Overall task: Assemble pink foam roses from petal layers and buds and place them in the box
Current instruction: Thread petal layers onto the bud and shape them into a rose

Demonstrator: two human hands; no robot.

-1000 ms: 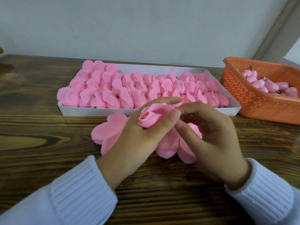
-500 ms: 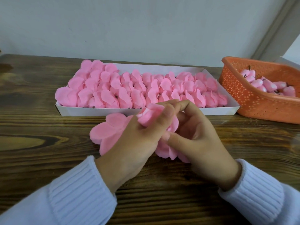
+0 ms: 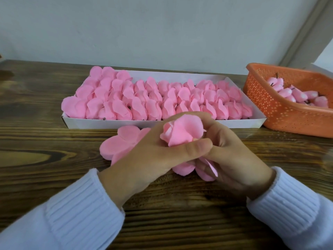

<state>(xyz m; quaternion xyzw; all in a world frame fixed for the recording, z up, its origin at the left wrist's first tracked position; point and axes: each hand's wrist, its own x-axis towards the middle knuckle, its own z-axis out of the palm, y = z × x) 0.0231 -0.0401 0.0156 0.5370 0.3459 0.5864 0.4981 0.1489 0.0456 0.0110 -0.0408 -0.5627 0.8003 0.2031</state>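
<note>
head view: left hand (image 3: 153, 156) grips a half-made pink rose (image 3: 182, 131) between thumb and fingers, above the wooden table (image 3: 54, 159), just in front of the white box (image 3: 108, 124). right hand (image 3: 232, 156) curls round the rose's far side, pinching it. loose petal layers (image 3: 117, 143) lie flat under the hands. finished roses (image 3: 144, 98) fill the box. orange basket (image 3: 270, 109) at right holds buds (image 3: 297, 94).

One head-worn camera looks forward and down over the wooden table (image 3: 45, 138). It sits close to the box (image 3: 108, 123), facing the wall (image 3: 162, 33).
</note>
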